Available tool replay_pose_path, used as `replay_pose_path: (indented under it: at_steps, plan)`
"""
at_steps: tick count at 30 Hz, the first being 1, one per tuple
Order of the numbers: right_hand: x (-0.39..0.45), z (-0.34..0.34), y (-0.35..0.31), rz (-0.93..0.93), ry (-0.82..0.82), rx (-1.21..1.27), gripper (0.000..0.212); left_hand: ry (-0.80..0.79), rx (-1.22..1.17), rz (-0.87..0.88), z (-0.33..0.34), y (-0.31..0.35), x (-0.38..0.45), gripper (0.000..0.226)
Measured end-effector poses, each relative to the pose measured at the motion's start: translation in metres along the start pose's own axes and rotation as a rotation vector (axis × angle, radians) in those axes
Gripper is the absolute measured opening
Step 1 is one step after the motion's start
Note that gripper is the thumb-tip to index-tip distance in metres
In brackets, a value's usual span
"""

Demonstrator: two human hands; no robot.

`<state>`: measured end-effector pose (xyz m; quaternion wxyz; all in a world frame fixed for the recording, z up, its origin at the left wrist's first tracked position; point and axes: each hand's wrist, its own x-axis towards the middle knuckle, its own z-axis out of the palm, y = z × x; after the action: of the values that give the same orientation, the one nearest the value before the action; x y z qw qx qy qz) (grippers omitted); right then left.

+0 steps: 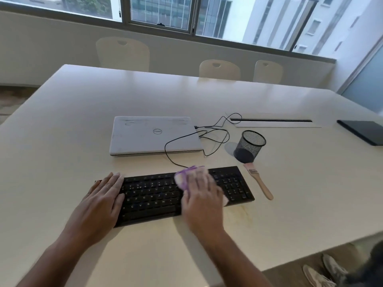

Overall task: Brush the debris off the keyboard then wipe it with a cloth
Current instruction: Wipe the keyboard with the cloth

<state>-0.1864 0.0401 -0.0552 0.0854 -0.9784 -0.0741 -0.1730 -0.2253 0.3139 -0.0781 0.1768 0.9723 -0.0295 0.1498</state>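
Your right hand (202, 193), fingers together, presses the cloth (183, 177) onto the keyboard (153, 195) at frame centre. Your left hand (103, 195) lies flat, fingers together, on its left end.

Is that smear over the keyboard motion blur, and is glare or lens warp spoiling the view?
Head view: the right hand and cloth are motion-blurred; the left hand and keyboard stay sharp. Window daylight puts a soft sheen on the far table; its edges bow from the wide-angle lens.
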Motion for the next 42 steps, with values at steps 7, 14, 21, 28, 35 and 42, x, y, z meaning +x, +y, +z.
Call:
replay_pose_path:
  at_steps: [7,14,21,28,35,42]
  plan:
    - [0.035,-0.007,0.082,0.184,-0.057,-0.096,0.053,-0.079,0.02,0.026,-0.005,-0.006,-0.002,0.079]
    - [0.02,-0.014,0.083,0.16,-0.108,-0.123,0.052,-0.116,0.049,0.037,-0.009,-0.005,-0.004,0.084]
    - [-0.014,-0.018,0.046,-0.037,-0.093,-0.07,0.057,-0.151,0.049,0.039,-0.012,-0.004,-0.004,0.091]
    - [0.064,-0.02,0.092,0.153,-0.23,-0.081,0.049,-0.192,0.062,0.021,-0.017,-0.001,-0.006,0.101]
    - [0.059,-0.023,0.113,0.245,-0.195,-0.01,0.048,-0.268,0.08,0.02,-0.029,0.004,-0.008,0.116]
    - [0.009,-0.031,0.07,0.022,-0.146,-0.039,0.052,-0.461,0.092,0.061,-0.041,0.003,0.003,0.142]
